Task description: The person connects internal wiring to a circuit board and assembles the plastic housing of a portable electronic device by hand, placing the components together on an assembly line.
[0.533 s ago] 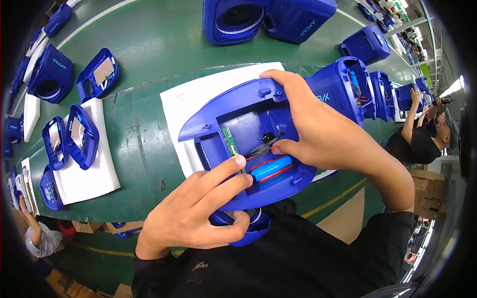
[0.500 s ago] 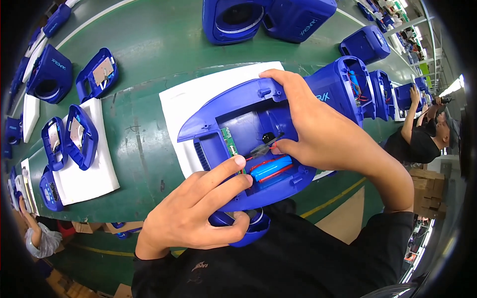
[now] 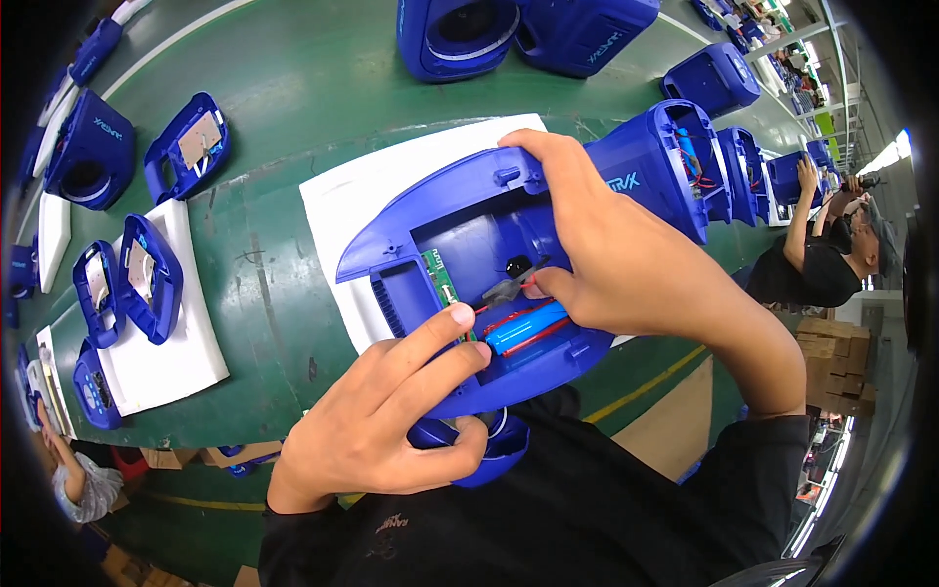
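Observation:
A blue plastic housing (image 3: 381, 249) lies open and tilted between my hands, its near edge close to my shirt. Inside it are a green circuit board (image 3: 439, 274), a blue battery pack (image 3: 523, 330) and red and dark wires with a dark grey sleeve (image 3: 502, 292). My left hand (image 3: 377, 416) is closed over the near rim; its index and middle fingertips touch down by the board and the battery's end. Around the far right side wraps my right hand (image 3: 626, 245), with its thumb inside by the wires. The thumb partly covers the battery.
A white foam sheet (image 3: 328, 210) lies under the housing on the green table (image 3: 269, 293). Open blue shells (image 3: 152, 279) rest on another sheet at left. More blue units (image 3: 650, 157) line the right, and blue boxes (image 3: 587, 34) stand beyond. A person (image 3: 807, 254) works at far right.
The whole view has shifted slightly left, and the housing with both hands has tilted a little. Both hands keep nearly the same hold, with the fingertips still by the board and wires.

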The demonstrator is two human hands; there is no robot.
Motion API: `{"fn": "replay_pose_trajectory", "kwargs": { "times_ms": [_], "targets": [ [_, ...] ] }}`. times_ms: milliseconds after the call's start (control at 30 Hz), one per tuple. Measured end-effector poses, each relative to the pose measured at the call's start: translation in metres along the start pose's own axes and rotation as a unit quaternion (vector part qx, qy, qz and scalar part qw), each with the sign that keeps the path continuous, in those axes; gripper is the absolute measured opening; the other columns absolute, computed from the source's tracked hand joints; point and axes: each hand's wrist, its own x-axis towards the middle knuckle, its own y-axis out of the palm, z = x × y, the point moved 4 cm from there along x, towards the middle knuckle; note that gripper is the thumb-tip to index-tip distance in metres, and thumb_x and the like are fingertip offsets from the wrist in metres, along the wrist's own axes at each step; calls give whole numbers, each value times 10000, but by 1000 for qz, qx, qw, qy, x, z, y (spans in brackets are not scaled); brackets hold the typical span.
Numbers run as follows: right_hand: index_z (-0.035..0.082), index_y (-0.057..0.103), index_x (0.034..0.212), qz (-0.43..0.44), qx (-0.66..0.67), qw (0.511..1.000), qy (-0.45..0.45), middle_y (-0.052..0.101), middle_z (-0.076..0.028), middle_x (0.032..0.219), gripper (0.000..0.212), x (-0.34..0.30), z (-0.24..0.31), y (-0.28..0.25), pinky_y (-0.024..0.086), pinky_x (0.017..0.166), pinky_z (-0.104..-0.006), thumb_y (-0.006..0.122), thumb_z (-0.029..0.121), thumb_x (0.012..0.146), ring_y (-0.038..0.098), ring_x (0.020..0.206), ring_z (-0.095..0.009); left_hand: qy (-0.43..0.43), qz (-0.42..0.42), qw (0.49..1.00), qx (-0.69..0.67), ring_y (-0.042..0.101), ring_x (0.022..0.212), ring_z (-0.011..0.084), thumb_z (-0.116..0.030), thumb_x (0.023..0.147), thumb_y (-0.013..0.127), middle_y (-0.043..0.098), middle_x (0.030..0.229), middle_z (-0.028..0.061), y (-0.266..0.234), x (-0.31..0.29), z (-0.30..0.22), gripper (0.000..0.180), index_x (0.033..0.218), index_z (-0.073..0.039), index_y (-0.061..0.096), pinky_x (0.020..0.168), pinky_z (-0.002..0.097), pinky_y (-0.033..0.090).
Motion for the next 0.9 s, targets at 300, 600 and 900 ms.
{"fn": "replay_pose_trajectory", "kwargs": {
  "times_ms": [300,600,900],
  "targets": [
    [-30,621,1486,-50,193,977,-69,705,-214,1360,478,-54,-28,-54,606,862,-313,737,152,1059,771,1075,-204,-61,-52,996,46,624,1209,317,-278,824,826,657,1220,97,-26,-24,-35,116,890,-201,771,905,390,532],
    [12,723,1417,235,437,867,49,817,-95,1006,385,-113,-56,130,555,599,-263,604,294,1184,724,701,-116,-19,45,995,-84,649,734,235,-445,1006,753,671,833,44,-14,-24,-62,394,1006,-55,811,721,402,512],
    [-23,726,1390,247,654,715,14,800,-77,1025,333,-102,-37,204,558,690,-245,726,163,1114,688,786,-92,-105,94,990,-30,610,869,255,-199,740,905,588,941,37,5,-42,-109,498,1196,-125,717,811,408,465]
  ]
}}
